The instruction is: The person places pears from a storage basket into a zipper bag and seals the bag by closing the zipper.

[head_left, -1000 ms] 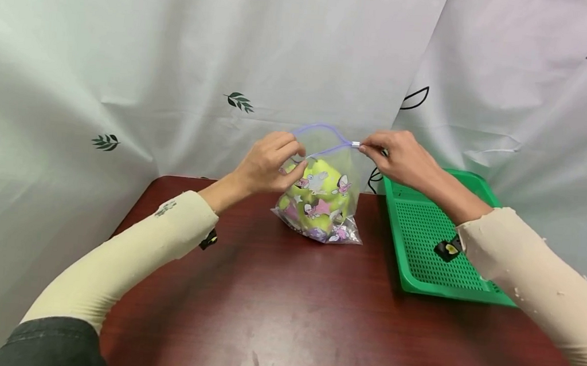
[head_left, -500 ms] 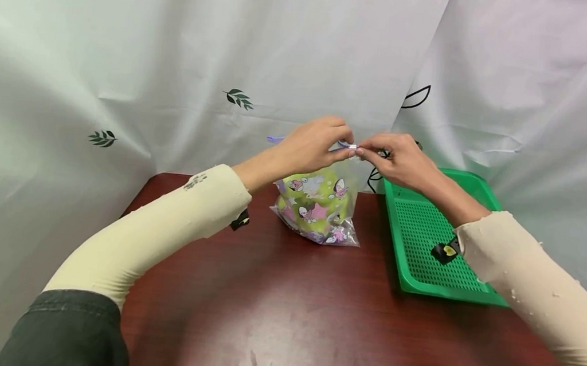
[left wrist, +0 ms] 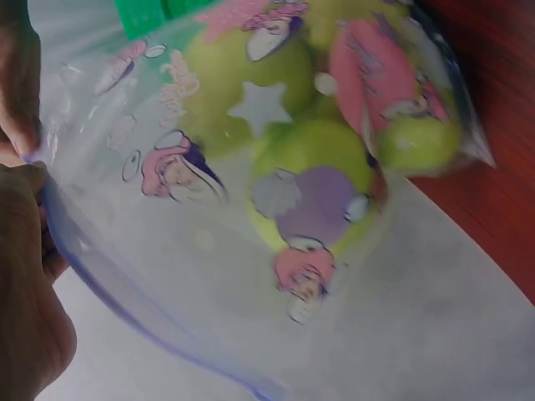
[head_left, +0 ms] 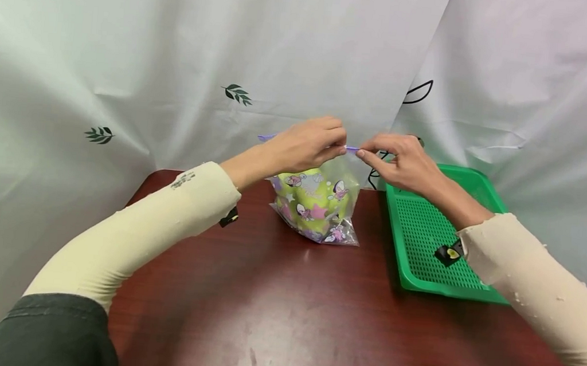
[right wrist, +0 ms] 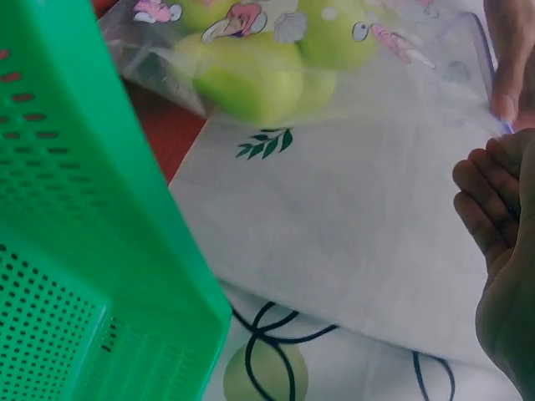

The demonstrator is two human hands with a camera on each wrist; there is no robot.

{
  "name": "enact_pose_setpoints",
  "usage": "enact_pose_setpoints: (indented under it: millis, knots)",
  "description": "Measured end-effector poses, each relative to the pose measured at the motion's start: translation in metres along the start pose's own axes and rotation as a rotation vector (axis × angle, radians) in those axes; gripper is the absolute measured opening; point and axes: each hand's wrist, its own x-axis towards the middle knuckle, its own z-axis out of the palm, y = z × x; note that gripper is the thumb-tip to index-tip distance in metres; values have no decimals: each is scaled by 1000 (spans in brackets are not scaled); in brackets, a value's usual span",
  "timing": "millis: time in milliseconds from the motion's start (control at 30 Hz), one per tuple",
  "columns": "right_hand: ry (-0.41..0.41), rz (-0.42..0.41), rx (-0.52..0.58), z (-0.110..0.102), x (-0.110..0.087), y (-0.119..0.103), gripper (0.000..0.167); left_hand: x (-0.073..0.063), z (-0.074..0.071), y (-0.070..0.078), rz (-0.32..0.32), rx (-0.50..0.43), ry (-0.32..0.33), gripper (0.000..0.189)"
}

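Note:
A clear zip bag point(head_left: 337, 209) printed with pink and purple cartoon figures stands on the table, holding several round green fruits point(left wrist: 276, 100). My left hand point(head_left: 309, 144) pinches the purple zip strip point(head_left: 352, 149) along the top, its fingertips short of the right corner. The white slider seen earlier is hidden at these fingers. At the right corner, my right hand point(head_left: 401, 160) grips the strip end between thumb and forefinger. In the left wrist view, the strip runs down in a curve from the left hand point(left wrist: 29, 292) to its far end.
To the right of the bag stands a green perforated plastic basket point(head_left: 426, 233), under my right forearm. The dark red wooden table point(head_left: 308, 322) reaches back to a white cloth point(head_left: 304, 51) with leaf prints hanging behind it.
My left hand has moved right from the bag's left side to the zip's right end, then slightly back left. The mouth's wide loop has flattened. My right hand keeps its pinch.

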Motion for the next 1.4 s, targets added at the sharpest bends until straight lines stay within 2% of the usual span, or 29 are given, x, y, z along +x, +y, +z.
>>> enact_pose_setpoints:
  millis: [167, 333, 533, 700, 933, 1133, 1400]
  knots:
    - [-6, 61, 9, -7, -7, -1, 13, -18, -8, -9, -52, -4, -28, 18]
    - [-13, 99, 4, -15, -15, -1, 15, -40, -11, -15, -63, 15, -17, 18]
    - [1, 96, -7, -24, -25, 5, 14, -63, -16, -25, -87, 23, 15, 17]
    - [8, 100, 5, -28, -33, 12, 13, -83, -15, -36, -117, -6, 43, 15]
    - [17, 119, -12, -32, -41, 18, 13, -111, -17, -45, -187, -36, 62, 14]
    - [35, 90, -16, -34, -49, 18, 13, -133, -24, -40, -243, -19, 80, 11]
    - [34, 9, 24, -41, -57, 2, 22, -152, -29, -19, -212, -52, 146, 7]
